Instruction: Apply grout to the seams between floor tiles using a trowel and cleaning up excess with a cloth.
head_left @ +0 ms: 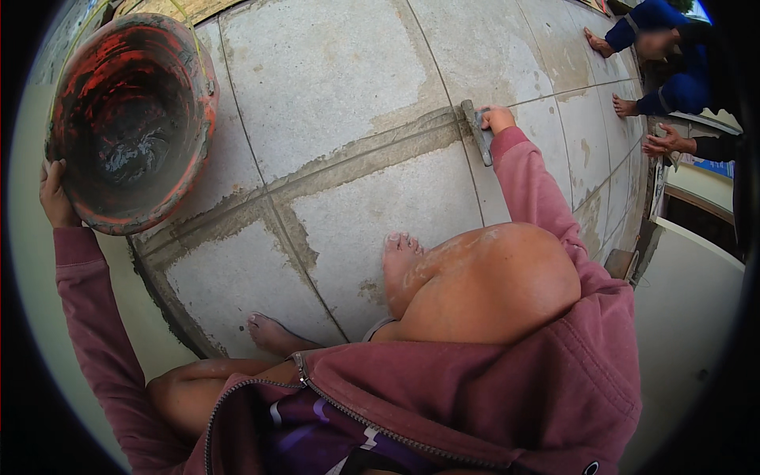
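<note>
Your left hand (54, 198) grips the rim of a red bucket (131, 119) at the tiled floor's (332, 71) left edge. Your right hand (499, 119) closes around a trowel (477, 131) on a wet grout joint (364, 154); open tiles lie ahead.

A single head-worn fisheye camera looks steeply down from above the tiled floor (340, 71). It sits close over the floor, edges bending outward.

Blue sign (716, 167) (partly hidden), far right

Matt, rough stone tiles (332, 71) with wet grey grout joints; a grimy orange plastic bucket (131, 119); soft maroon cloth sleeves (530, 182).
</note>
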